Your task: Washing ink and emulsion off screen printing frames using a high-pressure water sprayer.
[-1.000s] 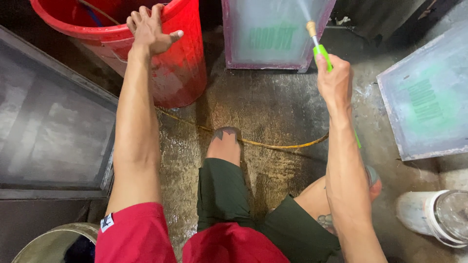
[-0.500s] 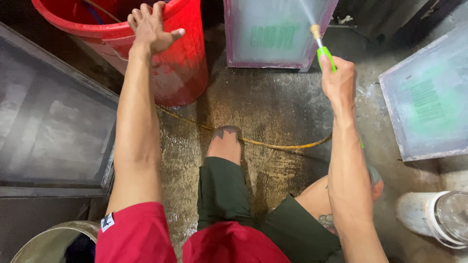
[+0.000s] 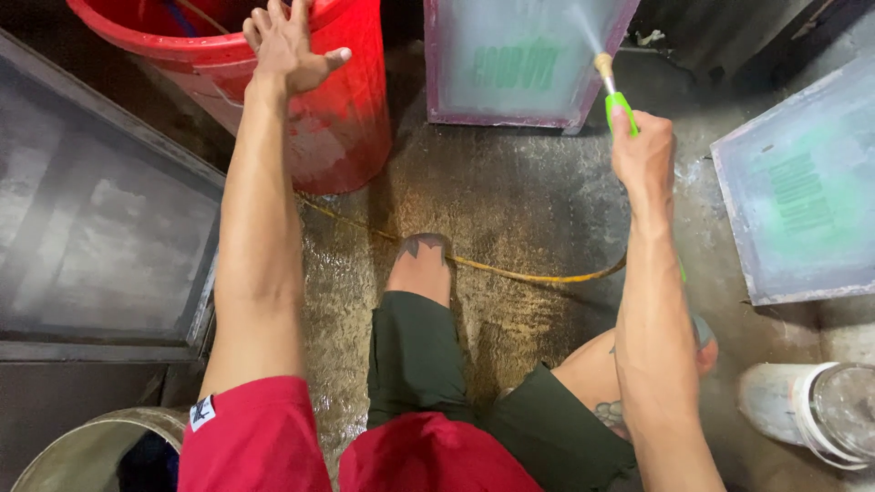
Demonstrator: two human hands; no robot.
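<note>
Dim overall, light from above. Wet concrete floor (image 3: 510, 196) glistens, speckled glare at centre. Forearms brightly lit, almost washed out. Deep shadow at top corners and lower left; body shadow falls on floor ahead of knees. Red bucket (image 3: 310, 109) saturated, soft sheen on wall. Spray mist softens framed screen (image 3: 519, 64). Wide-angle stretch at edges; focus mostly sharp, slight softness on left hand (image 3: 287, 46).

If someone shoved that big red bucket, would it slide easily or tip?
The red bucket probably slides, since the floor looks wet. It is wide and the left hand rests on its rim, so tipping seems unlikely. Its fill is hidden.
</note>
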